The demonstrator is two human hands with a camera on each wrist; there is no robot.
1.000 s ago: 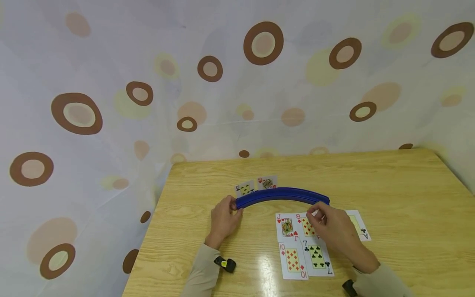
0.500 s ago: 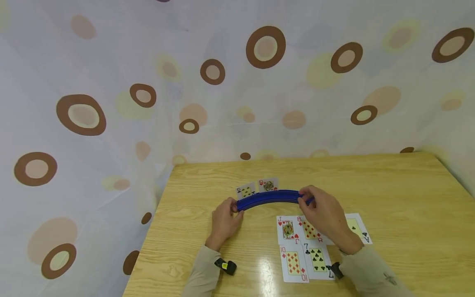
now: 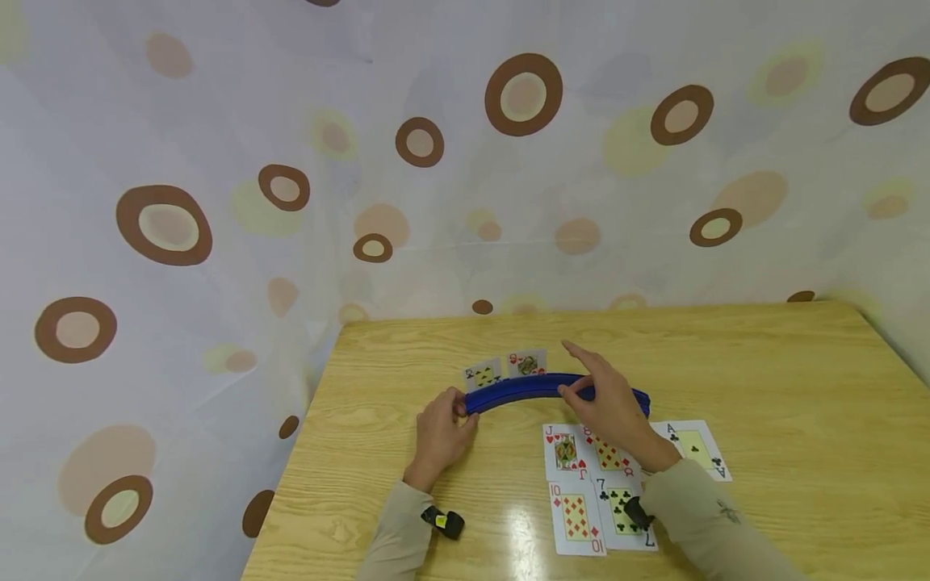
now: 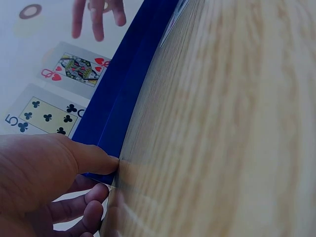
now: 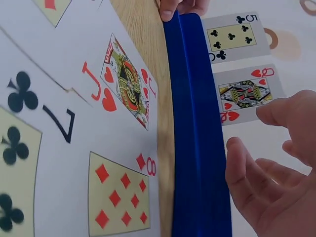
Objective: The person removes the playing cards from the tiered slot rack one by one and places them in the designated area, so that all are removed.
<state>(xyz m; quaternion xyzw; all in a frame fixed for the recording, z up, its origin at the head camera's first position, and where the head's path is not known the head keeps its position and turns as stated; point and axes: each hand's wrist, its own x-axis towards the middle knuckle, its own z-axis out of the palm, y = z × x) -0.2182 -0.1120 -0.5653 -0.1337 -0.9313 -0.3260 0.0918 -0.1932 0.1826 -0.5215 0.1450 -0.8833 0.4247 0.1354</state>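
Note:
A curved blue card holder [image 3: 519, 387] lies on the wooden table. My left hand [image 3: 441, 429] pinches its left end between thumb and fingers. Two playing cards stand upright in the holder: the five of clubs [image 4: 47, 117] near the left hand and, beside it, the queen of hearts [image 5: 246, 94]. My right hand [image 3: 613, 410] hovers over the right half of the holder. In the right wrist view its thumb and fingers are spread apart near the queen and hold nothing. Below that hand, the eight of diamonds [image 5: 118, 195] lies face up, partly covered in the head view.
In front of the holder lie the jack of hearts [image 3: 565, 453], ten of diamonds [image 3: 576, 518] and seven of clubs [image 3: 618, 520]. To their right rests the ace of clubs [image 3: 696, 449]. A spotted curtain [image 3: 436, 194] hangs behind the table [image 3: 799, 387].
My right hand has moved left and away, from over the eight of diamonds to above the holder, and its fingers have straightened. The left hand stays on the holder's end.

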